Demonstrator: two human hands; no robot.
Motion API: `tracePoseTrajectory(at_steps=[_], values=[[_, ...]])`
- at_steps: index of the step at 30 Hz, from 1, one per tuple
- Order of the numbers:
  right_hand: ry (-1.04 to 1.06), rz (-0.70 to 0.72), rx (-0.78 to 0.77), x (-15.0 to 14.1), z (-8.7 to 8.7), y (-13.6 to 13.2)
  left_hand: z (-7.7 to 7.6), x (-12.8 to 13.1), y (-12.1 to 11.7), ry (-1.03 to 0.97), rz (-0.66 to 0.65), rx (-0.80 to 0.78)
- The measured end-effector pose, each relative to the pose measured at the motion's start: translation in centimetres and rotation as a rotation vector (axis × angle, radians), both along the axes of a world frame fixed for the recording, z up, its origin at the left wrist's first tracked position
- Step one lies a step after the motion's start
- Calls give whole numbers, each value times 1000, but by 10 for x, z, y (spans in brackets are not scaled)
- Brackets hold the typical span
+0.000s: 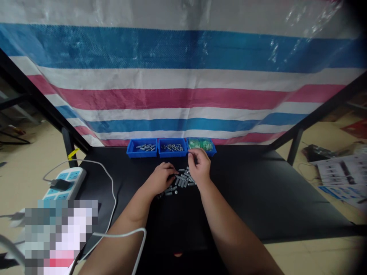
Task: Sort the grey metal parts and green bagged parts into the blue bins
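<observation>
A loose heap of small grey metal cylinders (183, 180) lies on the black tabletop between my two hands. At the heap's left side, my left hand (162, 178) has its fingers curled and close together; whatever they hold is too small to make out. My right hand (201, 165) is raised at the heap's right edge, just in front of the bins. Its thumb and fingers are bent into a pinch, and what lies between them cannot be made out. Behind the hands stand a blue bin with grey cylinders (142, 154), a blue bin with small metal pieces (172, 154), and a blue bin with green-tinted plastic bags (213, 152).
A striped plastic sheet (183, 99) hangs behind the black table (258, 198). On the left are a white power strip (78, 179) with a black plug and a pale cable (114, 191) looping near my left forearm. Black frame posts rise at both sides.
</observation>
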State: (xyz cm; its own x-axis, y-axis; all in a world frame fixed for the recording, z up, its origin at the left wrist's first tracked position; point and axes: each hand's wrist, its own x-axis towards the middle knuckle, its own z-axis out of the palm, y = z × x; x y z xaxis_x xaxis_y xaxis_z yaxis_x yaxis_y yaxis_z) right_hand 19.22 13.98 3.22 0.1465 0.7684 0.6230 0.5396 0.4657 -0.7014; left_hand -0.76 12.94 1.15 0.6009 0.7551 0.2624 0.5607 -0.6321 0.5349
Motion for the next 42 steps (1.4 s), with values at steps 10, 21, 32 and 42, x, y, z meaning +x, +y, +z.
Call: tracePoseTrajectory(at_steps=[10, 21, 32, 42], values=[[-194, 184, -161, -12, -11, 14, 2, -8, 2, 11, 75, -60], [-419, 272, -529, 41, -18, 13, 9, -21, 7, -223, 411, -245], [-484, 388, -560, 40, -18, 11, -7, -34, 26, -804, 692, -513], [-402, 286, -405, 30, -13, 11, 2, -39, 34, -1459, 667, -309]])
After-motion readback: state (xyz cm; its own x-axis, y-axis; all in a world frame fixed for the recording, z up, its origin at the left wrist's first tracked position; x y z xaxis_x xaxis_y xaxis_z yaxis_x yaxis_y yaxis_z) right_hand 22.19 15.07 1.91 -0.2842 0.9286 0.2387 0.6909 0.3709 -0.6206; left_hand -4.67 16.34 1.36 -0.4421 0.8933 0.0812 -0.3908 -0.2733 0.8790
